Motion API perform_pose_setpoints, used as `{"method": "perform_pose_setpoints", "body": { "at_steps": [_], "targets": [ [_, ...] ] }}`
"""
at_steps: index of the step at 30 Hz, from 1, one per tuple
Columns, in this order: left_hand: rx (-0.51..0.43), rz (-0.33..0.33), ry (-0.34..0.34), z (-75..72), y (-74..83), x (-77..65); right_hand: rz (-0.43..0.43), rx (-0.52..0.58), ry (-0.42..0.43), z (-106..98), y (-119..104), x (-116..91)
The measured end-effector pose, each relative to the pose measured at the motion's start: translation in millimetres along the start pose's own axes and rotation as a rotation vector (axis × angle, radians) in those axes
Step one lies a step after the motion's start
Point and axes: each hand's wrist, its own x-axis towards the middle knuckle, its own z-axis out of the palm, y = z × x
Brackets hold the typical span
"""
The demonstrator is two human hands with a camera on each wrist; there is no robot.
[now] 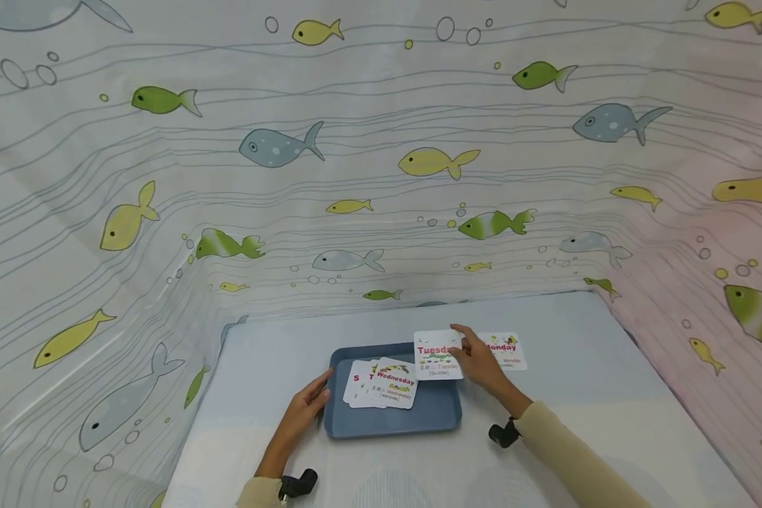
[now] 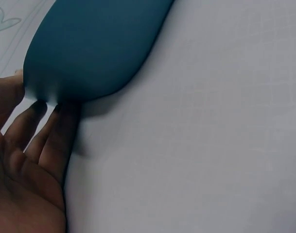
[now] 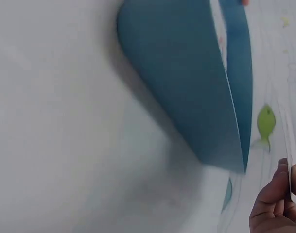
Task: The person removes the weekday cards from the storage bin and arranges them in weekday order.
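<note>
My right hand [image 1: 479, 361] pinches a white "Tuesday" card [image 1: 433, 363] between thumb and fingers, over the tray's far right corner. In the right wrist view this card [image 3: 287, 131] shows edge-on between the fingertips. A blue-grey tray [image 1: 413, 421] holds several overlapping cards in its left half, with a "Wednesday" card [image 1: 398, 395] uppermost. Beside the tray's left side is my left hand [image 1: 301, 409], its extended fingers touching the outer wall [image 2: 89, 53]. Partly behind the right hand, a "Monday" card [image 1: 511, 360] lies right of the tray.
A pale cloth covers the table [image 1: 260, 367], whose far edge meets a curtain [image 1: 381, 106] printed with fish. The curtain also hangs along both sides. A black wrist device [image 1: 300, 484] sits on the left wrist, and another device [image 1: 504, 434] on the right.
</note>
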Motion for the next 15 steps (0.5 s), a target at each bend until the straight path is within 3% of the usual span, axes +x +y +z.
{"method": "perform_pose_setpoints", "body": {
  "at_steps": [8,15],
  "targets": [
    [-0.018,-0.013,0.000,2.6,2.9,1.2,0.116,-0.092,0.097,-55,29,3],
    [-0.006,-0.037,-0.004,-0.4,3.2,-1.3,0.090,-0.136,0.171,-90,51,-5]
  ]
}}
